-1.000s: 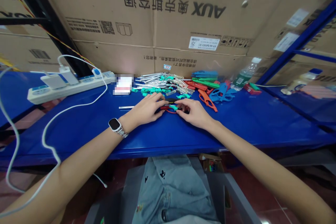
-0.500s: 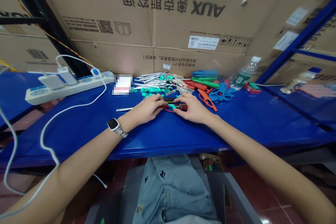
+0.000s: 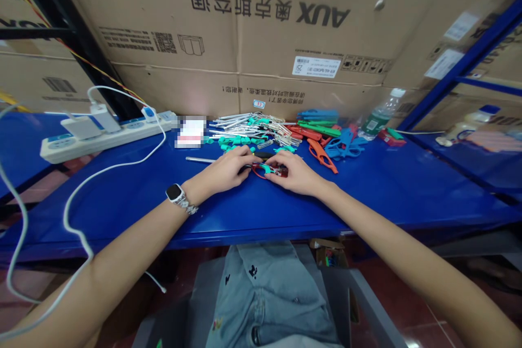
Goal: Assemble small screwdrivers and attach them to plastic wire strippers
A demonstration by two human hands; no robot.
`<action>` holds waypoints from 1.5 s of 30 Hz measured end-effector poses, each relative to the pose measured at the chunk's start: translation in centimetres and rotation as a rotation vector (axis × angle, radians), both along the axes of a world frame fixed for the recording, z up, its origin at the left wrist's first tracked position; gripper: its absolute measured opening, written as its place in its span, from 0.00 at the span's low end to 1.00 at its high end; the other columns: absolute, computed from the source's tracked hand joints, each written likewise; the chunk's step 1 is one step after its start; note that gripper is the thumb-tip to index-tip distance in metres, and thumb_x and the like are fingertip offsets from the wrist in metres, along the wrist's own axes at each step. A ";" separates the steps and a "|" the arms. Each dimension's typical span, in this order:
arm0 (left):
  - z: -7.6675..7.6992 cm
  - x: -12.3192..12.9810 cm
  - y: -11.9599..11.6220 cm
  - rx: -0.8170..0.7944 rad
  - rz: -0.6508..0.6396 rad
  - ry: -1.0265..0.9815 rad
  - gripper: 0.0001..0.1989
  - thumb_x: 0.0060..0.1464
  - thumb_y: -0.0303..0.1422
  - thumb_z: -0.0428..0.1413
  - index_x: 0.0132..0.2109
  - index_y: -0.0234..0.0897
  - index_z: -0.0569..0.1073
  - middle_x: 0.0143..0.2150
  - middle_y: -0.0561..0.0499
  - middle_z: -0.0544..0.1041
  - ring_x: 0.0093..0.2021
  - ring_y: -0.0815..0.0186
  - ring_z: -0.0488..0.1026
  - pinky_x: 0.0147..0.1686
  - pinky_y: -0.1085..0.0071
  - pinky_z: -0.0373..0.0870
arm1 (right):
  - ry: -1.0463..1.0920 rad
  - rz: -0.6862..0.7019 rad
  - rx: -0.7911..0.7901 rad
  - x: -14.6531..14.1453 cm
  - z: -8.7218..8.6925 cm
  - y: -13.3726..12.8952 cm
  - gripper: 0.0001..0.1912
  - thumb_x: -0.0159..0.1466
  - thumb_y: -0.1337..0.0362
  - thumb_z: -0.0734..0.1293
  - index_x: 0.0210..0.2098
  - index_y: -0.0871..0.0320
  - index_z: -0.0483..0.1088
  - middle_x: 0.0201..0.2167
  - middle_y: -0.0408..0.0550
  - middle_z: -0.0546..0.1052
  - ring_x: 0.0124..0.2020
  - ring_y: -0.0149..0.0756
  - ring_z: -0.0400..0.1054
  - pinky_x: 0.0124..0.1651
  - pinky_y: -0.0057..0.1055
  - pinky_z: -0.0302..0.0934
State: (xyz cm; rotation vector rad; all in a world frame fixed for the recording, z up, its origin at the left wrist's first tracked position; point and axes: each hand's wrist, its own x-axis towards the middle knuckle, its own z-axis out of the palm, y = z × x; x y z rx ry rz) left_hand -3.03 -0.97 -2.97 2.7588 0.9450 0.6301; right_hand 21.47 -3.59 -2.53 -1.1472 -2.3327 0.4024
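Observation:
My left hand is closed over the middle of a screwdriver-like tester, whose long silver shaft sticks out to the left. My right hand pinches around the tester's dark red, see-through handle end. Between my fingertips shows a small teal piece, with a thin red wire looping below it. How the wire joins the tester is hidden by the fingers. Just behind my hands lies a black-and-yellow tool, partly covered.
Behind my hands is a heap of silver-shafted testers with teal pieces. Right of it lie red, blue and green plastic parts and a water bottle. A power strip with white cables lies left; a large carton stands behind.
The tester's silver shaft has shifted right and its left end has risen slightly. My right fingers have curled closer over the handle, and the red wire loop shows more.

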 end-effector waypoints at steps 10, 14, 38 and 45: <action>0.2 -0.1 0.0 0.046 -0.027 -0.002 0.13 0.68 0.33 0.51 0.50 0.36 0.79 0.50 0.42 0.73 0.48 0.57 0.74 0.48 0.59 0.74 | 0.011 0.055 0.063 -0.2 -0.5 -0.2 0.08 0.68 0.61 0.72 0.45 0.57 0.78 0.43 0.51 0.78 0.45 0.42 0.72 0.47 0.39 0.62; 0.6 -0.6 0.0 0.067 -0.065 0.069 0.14 0.70 0.32 0.50 0.47 0.37 0.80 0.49 0.43 0.76 0.44 0.61 0.76 0.45 0.63 0.74 | 0.010 0.052 0.092 -0.2 -0.7 -0.4 0.07 0.68 0.62 0.71 0.44 0.56 0.78 0.44 0.51 0.79 0.47 0.43 0.72 0.50 0.41 0.61; 0.0 -1.1 1.2 -0.251 -0.068 -0.232 0.07 0.62 0.35 0.60 0.44 0.35 0.77 0.40 0.47 0.79 0.39 0.64 0.76 0.40 0.66 0.73 | 0.132 0.010 -0.021 -0.1 -1.1 -0.1 0.09 0.66 0.64 0.73 0.46 0.56 0.76 0.42 0.49 0.80 0.42 0.39 0.72 0.46 0.38 0.65; -0.2 0.0 0.9 -0.136 -0.049 -0.131 0.11 0.68 0.37 0.55 0.45 0.36 0.80 0.41 0.46 0.77 0.38 0.64 0.75 0.42 0.64 0.73 | 0.139 0.010 -0.019 -0.1 -1.1 -0.2 0.09 0.65 0.65 0.73 0.45 0.57 0.77 0.41 0.49 0.79 0.41 0.39 0.72 0.45 0.37 0.65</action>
